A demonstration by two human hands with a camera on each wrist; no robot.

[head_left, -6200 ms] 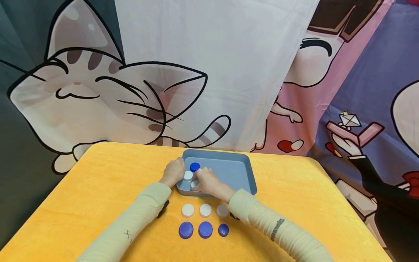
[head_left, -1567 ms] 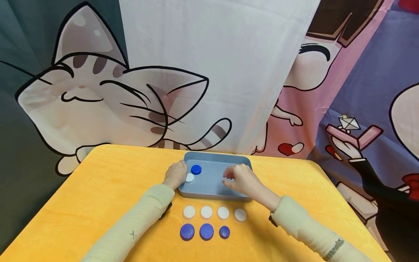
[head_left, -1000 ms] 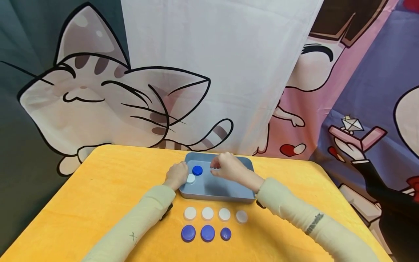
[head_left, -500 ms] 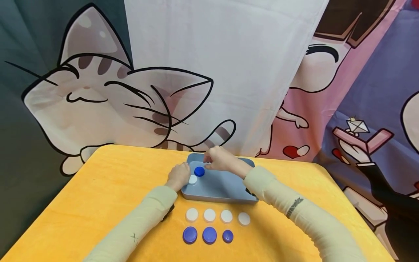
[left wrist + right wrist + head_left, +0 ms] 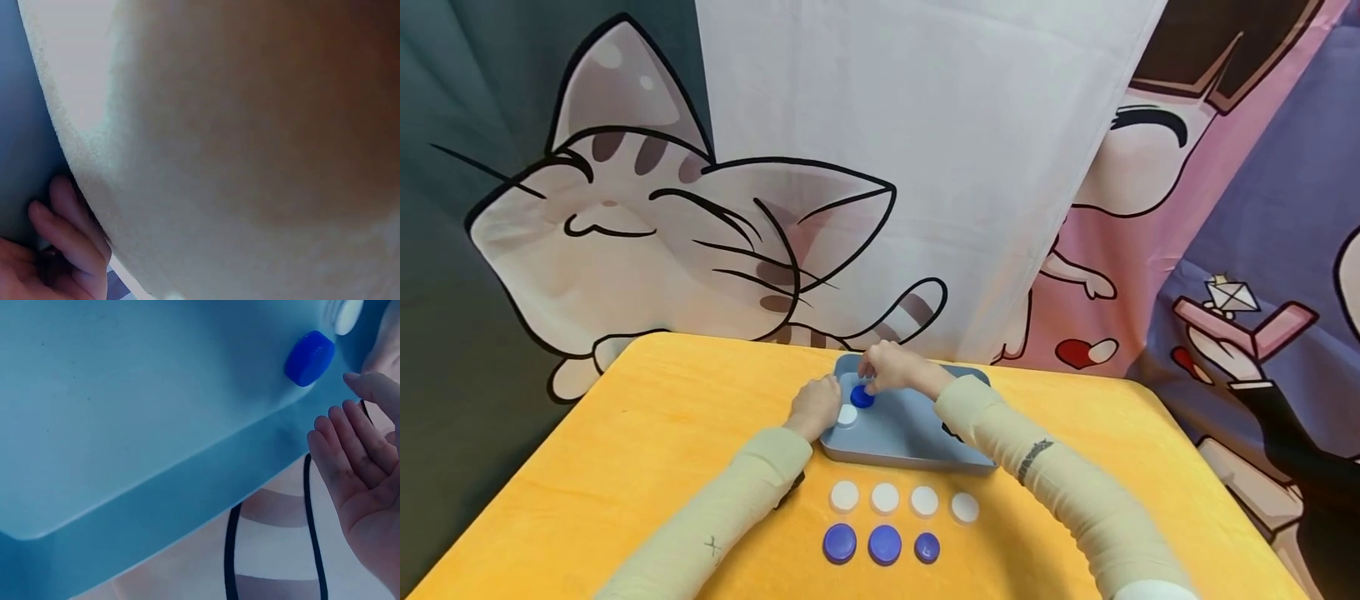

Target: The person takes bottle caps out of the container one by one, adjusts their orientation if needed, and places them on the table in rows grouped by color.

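A blue-grey tray stands on the table, with my left hand gripping its left rim. Inside, near that hand, lie a blue bottle cap and a white bottle cap. My right hand hovers over the tray's back left part, just above the blue cap. In the right wrist view, the fingers of the right hand are loosely bent with nothing between them, a small gap from the blue cap. The left wrist view is mostly filled by a blurred pale surface, with some fingers at lower left.
In front of the tray, several white caps form a row on the yellow tablecloth. Nearer still is a row of blue caps, the rightmost one smaller. A cartoon-printed curtain hangs behind the table.
A white cap that the right hand touched in the tray has joined the row on the table. Since then the right hand has travelled left to the blue cap. The left hand stays on the rim.
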